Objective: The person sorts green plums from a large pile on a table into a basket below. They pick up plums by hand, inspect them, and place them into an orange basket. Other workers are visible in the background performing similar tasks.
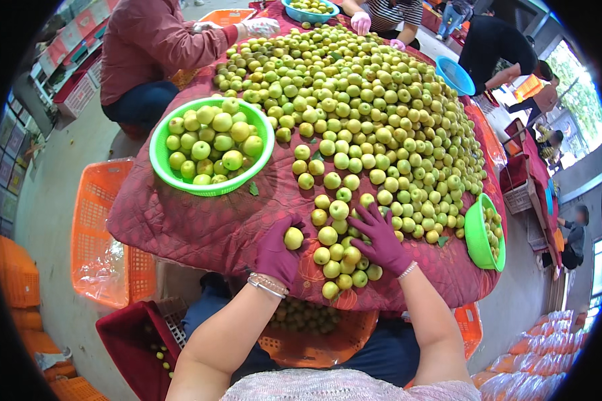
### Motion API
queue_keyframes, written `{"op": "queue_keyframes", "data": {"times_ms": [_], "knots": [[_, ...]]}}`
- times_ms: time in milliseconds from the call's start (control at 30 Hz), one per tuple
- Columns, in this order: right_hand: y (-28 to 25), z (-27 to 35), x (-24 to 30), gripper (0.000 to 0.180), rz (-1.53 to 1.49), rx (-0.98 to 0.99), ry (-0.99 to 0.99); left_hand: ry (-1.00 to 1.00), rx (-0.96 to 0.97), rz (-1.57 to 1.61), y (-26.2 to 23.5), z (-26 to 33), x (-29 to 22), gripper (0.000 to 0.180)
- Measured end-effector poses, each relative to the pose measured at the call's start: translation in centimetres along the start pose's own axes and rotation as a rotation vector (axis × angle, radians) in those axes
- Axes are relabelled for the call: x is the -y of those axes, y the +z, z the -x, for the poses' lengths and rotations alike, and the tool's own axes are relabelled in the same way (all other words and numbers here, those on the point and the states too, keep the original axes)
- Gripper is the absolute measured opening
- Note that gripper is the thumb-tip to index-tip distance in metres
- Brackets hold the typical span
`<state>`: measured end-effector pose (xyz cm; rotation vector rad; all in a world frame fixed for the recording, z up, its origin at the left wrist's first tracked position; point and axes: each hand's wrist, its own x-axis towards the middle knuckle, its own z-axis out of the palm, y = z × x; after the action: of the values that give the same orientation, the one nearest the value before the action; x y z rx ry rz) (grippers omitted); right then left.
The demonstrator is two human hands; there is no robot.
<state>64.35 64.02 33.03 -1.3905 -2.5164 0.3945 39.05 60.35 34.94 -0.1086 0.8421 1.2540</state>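
The left hand (277, 252) has its fingers curled round one green fruit (293, 238); the right hand (382, 246) spreads its fingers over loose fruit (327, 235) between them. Ahead, a broad heap (381, 134) blocks their way, flanked by green baskets (473, 234). Below, a shadowed orange crate (301, 351) seemingly holds more.

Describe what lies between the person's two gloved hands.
Head view: loose green fruits on dark red cloth lie between the left hand and right hand.
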Motion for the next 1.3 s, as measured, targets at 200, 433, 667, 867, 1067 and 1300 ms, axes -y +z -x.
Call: {"op": "queue_keyframes", "data": {"times_ms": [200, 433, 667, 867, 1067, 1300], "knots": [[-3.8, -7.3, 0.8, 0.021, -0.394, -0.171, 0.087, -0.007, 0.002, 0.035, -0.1, 0.0, -0.4, 0.016], [0.1, -23.4, -0.5, 0.029, -0.394, -0.312, 0.011, -0.037, -0.006, 0.023, -0.7, -0.6, -0.4, 0.021], [3.1, -29.9, 3.3, 0.038, -0.233, -0.221, -0.008, 0.072, 0.002, 0.019, -1.1, 0.9, -1.6, 0.027], [5.0, -31.1, 1.5, 0.025, 0.283, 0.012, -0.076, 0.040, 0.011, 0.044, 0.0, 0.9, -0.9, 0.025], [1.2, -26.2, 2.1, 0.047, -0.484, -0.132, -0.081, 0.096, 0.094, 0.038, 0.4, 0.8, -0.3, 0.021], [-4.4, -17.9, 10.5, 0.046, -0.691, 0.184, -0.012, 0.080, 0.230, 0.015, 0.4, 2.5, -0.2, 0.019]]}}
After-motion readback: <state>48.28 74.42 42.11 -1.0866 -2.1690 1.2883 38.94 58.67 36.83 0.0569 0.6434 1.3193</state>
